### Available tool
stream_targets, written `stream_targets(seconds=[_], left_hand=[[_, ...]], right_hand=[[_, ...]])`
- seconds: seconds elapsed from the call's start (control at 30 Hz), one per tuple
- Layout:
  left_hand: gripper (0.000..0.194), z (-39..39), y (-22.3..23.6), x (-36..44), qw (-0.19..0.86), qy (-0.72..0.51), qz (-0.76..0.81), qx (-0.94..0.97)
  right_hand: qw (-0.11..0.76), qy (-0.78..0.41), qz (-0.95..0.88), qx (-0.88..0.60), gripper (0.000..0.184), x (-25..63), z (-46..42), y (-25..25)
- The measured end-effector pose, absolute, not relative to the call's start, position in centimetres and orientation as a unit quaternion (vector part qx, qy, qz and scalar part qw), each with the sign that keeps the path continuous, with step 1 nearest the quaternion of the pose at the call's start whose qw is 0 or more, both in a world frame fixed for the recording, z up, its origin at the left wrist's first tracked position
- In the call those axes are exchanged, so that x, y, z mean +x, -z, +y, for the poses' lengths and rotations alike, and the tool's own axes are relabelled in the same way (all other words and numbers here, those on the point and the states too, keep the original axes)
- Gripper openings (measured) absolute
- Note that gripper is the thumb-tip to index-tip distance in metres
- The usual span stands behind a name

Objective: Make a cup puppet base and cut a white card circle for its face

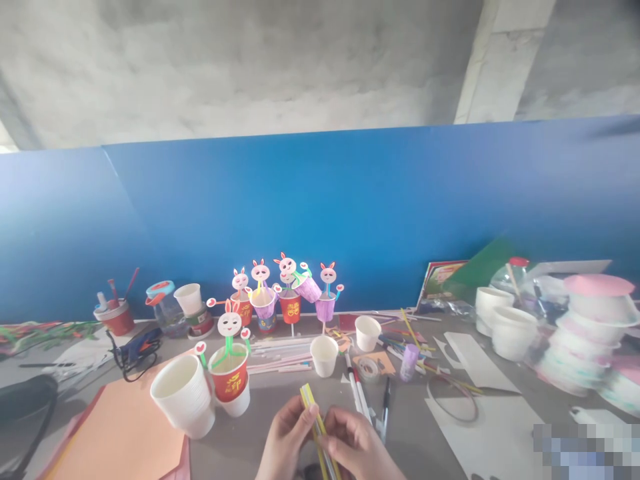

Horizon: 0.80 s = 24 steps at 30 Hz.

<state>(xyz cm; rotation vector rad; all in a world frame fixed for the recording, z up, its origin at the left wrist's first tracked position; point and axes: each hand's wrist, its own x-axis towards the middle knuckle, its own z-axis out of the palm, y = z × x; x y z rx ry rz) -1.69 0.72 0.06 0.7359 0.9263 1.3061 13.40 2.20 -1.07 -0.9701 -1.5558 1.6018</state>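
At the bottom middle, my left hand [286, 437] and my right hand [357, 443] both pinch a thin bundle of yellow and green straws [314, 413], which slants up and to the left between them. The fingers of both hands are closed round it. Just ahead of the hands stand a red paper cup with a bunny-face topper [229, 373] and a tilted stack of white paper cups [183, 397]. Two markers [356, 387] lie to the right of the straws.
Several finished bunny cups [287, 293] stand in a row against the blue partition [350, 213]. Loose white cups [324, 355], straws [280, 353], a tape roll [369, 368], orange paper [120, 433], a glue gun [137, 347], and stacked bowls [595, 333] crowd the grey table [280, 400].
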Motion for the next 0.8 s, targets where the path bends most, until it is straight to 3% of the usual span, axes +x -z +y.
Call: stream_targets(seconds=[0.23,0.6,0.8], left_hand=[[0.041,0.7,0.0,-1.5,0.612,-0.579,0.427,0.329],[0.037,0.5,-0.8,-1.5,0.589,-0.578,0.426,0.371],[0.041,0.6,-0.4,-1.6,0.627,-0.558,0.423,0.342]], right_hand=[[0.334,-0.635,-0.602,-0.35,0.037,13.5,2.2,1.4],[0.323,-0.572,-0.644,-0.392,0.055,13.4,2.0,0.6],[0.346,-0.555,-0.65,-0.386,0.049,13.7,2.1,0.9]])
